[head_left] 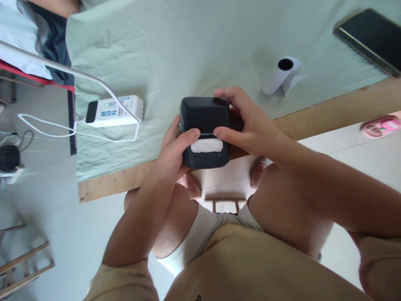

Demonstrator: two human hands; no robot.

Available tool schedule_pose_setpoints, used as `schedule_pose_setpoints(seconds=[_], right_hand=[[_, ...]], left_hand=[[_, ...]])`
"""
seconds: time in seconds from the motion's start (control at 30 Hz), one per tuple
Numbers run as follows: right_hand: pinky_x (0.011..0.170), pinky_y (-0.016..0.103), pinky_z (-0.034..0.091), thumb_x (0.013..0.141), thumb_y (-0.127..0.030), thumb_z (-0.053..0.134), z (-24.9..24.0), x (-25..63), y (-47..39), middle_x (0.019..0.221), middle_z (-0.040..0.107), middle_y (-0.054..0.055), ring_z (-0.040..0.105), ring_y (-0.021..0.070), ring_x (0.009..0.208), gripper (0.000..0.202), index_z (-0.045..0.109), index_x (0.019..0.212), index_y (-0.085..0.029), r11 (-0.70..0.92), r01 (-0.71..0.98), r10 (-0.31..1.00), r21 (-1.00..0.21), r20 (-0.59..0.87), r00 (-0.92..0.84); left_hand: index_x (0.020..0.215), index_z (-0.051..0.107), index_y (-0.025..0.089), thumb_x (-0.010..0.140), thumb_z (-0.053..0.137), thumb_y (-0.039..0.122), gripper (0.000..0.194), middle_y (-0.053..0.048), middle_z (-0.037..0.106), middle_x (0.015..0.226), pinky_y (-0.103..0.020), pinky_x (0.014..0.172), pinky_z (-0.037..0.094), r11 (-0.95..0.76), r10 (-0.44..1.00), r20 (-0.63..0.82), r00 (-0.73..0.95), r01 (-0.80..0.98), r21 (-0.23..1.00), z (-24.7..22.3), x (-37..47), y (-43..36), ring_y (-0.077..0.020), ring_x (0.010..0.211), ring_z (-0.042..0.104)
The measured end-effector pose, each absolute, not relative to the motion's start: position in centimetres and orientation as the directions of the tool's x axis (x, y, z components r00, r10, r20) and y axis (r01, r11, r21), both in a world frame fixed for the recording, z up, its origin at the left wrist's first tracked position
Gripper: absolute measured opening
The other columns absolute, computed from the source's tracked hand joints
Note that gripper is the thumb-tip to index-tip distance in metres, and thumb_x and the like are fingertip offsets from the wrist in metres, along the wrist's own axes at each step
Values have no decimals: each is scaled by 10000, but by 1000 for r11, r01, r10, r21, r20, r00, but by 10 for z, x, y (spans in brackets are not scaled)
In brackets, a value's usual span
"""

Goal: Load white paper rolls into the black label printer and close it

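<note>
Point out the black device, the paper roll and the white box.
Black device (206,123): head view, on its upper face.
Paper roll (276,78): head view, on its white side.
White box (108,111): head view, on its printed face.

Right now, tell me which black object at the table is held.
The boxy black device with the white strip, held between left hand and right hand; the black case lies untouched on the green cloth, far right.

Plastic, cloth, wood and paper looked mostly matt.
The portable printer (205,117) looked like smooth, matt plastic, with a ragged-edged paper strip (206,145); the power bank (108,110) was smooth white plastic, the tablecloth (200,50) creased matt fabric, the table edge (328,110) bare wood, the roll (275,79) thin paper.
</note>
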State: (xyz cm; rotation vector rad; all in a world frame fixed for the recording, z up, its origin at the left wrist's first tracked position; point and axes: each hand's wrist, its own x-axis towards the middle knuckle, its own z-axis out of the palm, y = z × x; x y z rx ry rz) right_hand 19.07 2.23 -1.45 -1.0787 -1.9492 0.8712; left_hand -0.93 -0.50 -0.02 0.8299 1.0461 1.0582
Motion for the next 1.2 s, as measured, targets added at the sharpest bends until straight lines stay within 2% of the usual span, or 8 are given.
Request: schedule_pose_setpoints(seconds=[0.27, 0.4, 0.6, 0.7, 0.8, 0.93, 1.03, 1.2], right_hand=[[1012, 423, 579, 985, -410, 561, -6, 193, 17, 1421, 626, 102, 668, 235, 1207, 478, 456, 1429, -266, 448, 421, 873, -789, 284, -396], [1062, 439, 543, 1011, -418, 511, -4, 196, 15, 1350, 647, 102, 621, 243, 1263, 370, 532, 1344, -258, 517, 491, 855, -701, 394, -336], [943, 432, 580, 875, -419, 705, -2, 206, 20, 1231, 653, 90, 645, 252, 1110, 493, 531, 1312, -271, 580, 522, 814, -625, 436, -383], [901, 419, 578, 837, -457, 757, 2, 210, 20, 1185, 658, 80, 660, 250, 1046, 521, 556, 1282, -275, 610, 530, 792, -589, 469, -391], [779, 374, 565, 854, -478, 744, 11, 208, 15, 895, 678, 6, 674, 204, 819, 408, 594, 1183, -289, 585, 547, 809, -598, 472, -350], [598, 286, 479, 942, -347, 650, 17, 201, 6, 529, 517, -99, 550, 105, 493, 116, 626, 1041, -290, 531, 515, 840, -673, 499, -214], [548, 254, 457, 973, -370, 642, 14, 197, 7, 617, 604, -89, 571, 77, 502, 99, 623, 1019, -283, 524, 431, 833, -734, 546, -83], [503, 265, 446, 964, -374, 668, 12, 197, 18, 954, 692, 19, 710, 148, 773, 152, 589, 944, -246, 558, 396, 790, -729, 612, 14]], left_hand=[[1056, 726, 160, 957, 517, 588, 486, -98, 788, 937, -421, 917, 636, 366, 929, -355, 103, -390, 845, 11, 3, -1, -329, 1156, 729], [1018, 710, 195, 1010, 489, 485, 364, -64, 791, 963, -420, 934, 629, 407, 901, -433, 28, -399, 822, 9, 3, 3, -297, 1145, 733], [928, 722, 205, 991, 581, 408, 255, -23, 743, 837, -326, 826, 624, 262, 962, -271, 35, -407, 875, -2, -3, 3, -226, 949, 754], [923, 723, 196, 994, 567, 373, 246, -18, 732, 827, -307, 747, 617, 300, 949, -312, 40, -414, 859, -1, -2, 3, -196, 824, 736], [944, 716, 189, 990, 551, 398, 270, -38, 752, 886, -326, 740, 614, 365, 923, -385, 29, -393, 844, 2, 0, 2, -220, 857, 741], [1041, 716, 197, 987, 533, 464, 328, -62, 769, 991, -368, 842, 604, 391, 914, -401, 56, -374, 841, 3, 2, 3, -278, 1053, 740], [1127, 707, 197, 992, 518, 538, 412, -87, 772, 1076, -403, 901, 597, 408, 911, -400, 103, -375, 832, 4, 4, 3, -310, 1149, 722], [1113, 728, 173, 954, 533, 662, 550, -110, 772, 1010, -404, 855, 611, 367, 930, -327, 169, -370, 853, 6, 3, 1, -342, 1125, 732]])
